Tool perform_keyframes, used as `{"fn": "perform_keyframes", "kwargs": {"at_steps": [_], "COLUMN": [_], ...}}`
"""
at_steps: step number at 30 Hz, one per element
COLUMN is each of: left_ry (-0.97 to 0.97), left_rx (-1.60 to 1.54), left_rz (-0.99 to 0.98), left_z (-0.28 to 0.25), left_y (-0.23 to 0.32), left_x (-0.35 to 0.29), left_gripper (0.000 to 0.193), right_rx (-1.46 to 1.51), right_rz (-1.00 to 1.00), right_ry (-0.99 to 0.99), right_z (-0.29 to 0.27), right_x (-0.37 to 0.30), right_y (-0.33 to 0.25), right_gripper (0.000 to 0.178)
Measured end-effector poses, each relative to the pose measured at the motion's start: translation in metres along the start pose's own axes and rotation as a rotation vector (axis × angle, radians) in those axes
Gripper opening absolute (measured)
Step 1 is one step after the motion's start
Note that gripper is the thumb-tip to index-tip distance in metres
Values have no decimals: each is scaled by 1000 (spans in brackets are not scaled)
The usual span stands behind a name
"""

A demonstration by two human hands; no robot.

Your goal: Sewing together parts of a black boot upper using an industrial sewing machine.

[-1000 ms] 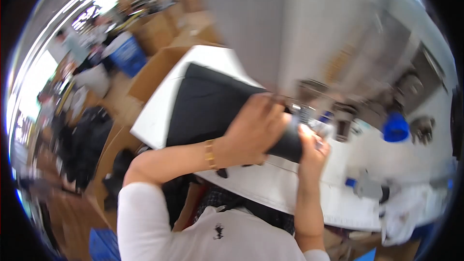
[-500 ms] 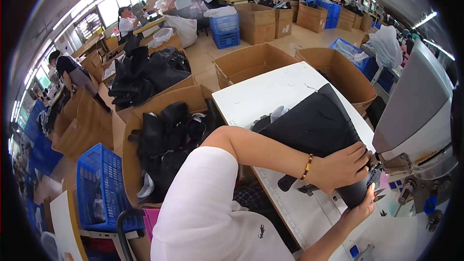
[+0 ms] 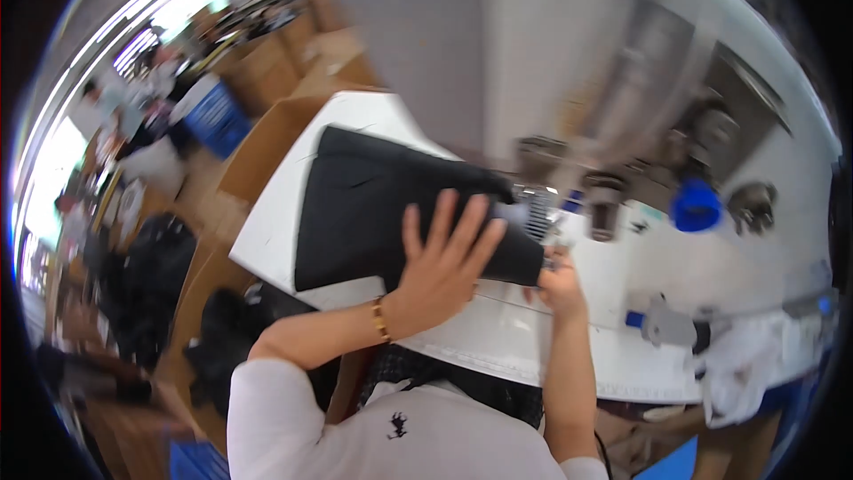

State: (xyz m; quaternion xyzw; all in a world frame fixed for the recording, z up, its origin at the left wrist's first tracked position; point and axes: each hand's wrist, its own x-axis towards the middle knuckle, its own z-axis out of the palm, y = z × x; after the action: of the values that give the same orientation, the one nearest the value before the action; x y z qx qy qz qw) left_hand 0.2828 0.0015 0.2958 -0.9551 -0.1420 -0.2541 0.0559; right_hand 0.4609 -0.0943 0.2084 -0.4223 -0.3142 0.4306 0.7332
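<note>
A black, boot-shaft-shaped piece (image 3: 355,204) lies across the white sewing table (image 3: 275,244), its wide end to the left and its narrow end at the machine. My left hand (image 3: 435,271) rests flat on top of it, fingers spread. At the narrow end's near corner, my right hand (image 3: 560,284) has its fingers closed on the edge; the fingertips are partly hidden. Just beyond that edge are the metal working parts (image 3: 538,209) of the sewing machine (image 3: 551,62), blurred. Whether my right hand also holds a small tool, I cannot make out.
Cardboard boxes (image 3: 258,151) stand beyond the table's left end, with dark pieces (image 3: 147,276) heaped at left. A blue crate (image 3: 213,116) sits farther back. To the right are a blue round part (image 3: 696,204), a grey fitting (image 3: 671,324) and a whitish bag (image 3: 746,360).
My view has swung right and down, bringing the machine to the middle. My left hand now lies flatter on the black piece; the right still grips its narrow end.
</note>
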Motion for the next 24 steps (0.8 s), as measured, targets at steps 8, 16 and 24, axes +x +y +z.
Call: {"fn": "perform_keyframes", "kwargs": {"at_steps": [8,16,24], "left_ry": [-29,-150,-229], "left_rx": [51,-130,-11], "left_rz": [59,133,157], "left_z": [-4,-30,-32], "left_y": [14,3,4], "left_x": [11,15,16], "left_gripper": [64,76,79], "right_rx": [-58,-34,-286], "right_rz": [-34,-212,-309], "right_ry": [-196,196,-54], "right_z": [18,63,46], "right_x": [-3,-32,-32], "right_y": [-9,-16,-30], "right_gripper": [11,12,12]}}
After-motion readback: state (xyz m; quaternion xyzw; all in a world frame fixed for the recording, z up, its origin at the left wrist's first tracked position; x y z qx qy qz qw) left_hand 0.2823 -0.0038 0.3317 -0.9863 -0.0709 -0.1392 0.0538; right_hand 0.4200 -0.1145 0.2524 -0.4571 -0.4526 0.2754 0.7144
